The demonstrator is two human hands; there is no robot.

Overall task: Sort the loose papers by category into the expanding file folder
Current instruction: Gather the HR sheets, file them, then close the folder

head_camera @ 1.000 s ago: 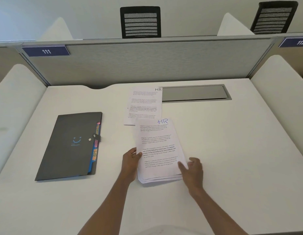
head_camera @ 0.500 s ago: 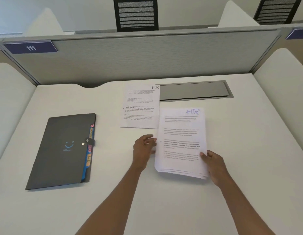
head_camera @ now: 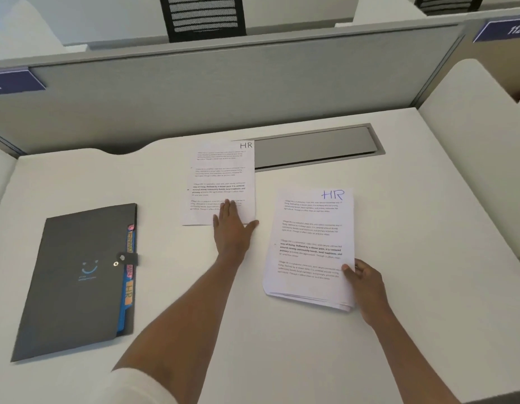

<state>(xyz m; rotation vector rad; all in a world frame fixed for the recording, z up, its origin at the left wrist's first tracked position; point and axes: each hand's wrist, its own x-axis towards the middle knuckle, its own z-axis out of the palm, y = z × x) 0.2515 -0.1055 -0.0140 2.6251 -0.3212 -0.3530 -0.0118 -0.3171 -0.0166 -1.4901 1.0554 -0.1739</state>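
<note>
A stack of printed papers (head_camera: 309, 246), its top sheet marked "HR" in blue, lies right of centre on the white desk (head_camera: 413, 258). My right hand (head_camera: 365, 284) pinches the stack's lower right corner. A single sheet (head_camera: 221, 176) marked "HR" in black lies farther back, at the middle. My left hand (head_camera: 231, 225) rests flat on that sheet's lower edge, fingers together and thumb spread. The dark grey expanding file folder (head_camera: 75, 278) lies closed at the left, snapped shut, with coloured tabs showing along its right edge, one reading "HR".
A grey metal cable hatch (head_camera: 317, 147) is set into the desk behind the papers. A grey partition (head_camera: 224, 86) walls off the back, white side dividers (head_camera: 471, 135) stand at both sides, and black chairs (head_camera: 202, 16) sit beyond.
My right hand has carried the stack to the right. My left hand let go of the stack and reached forward onto the single HR sheet.
</note>
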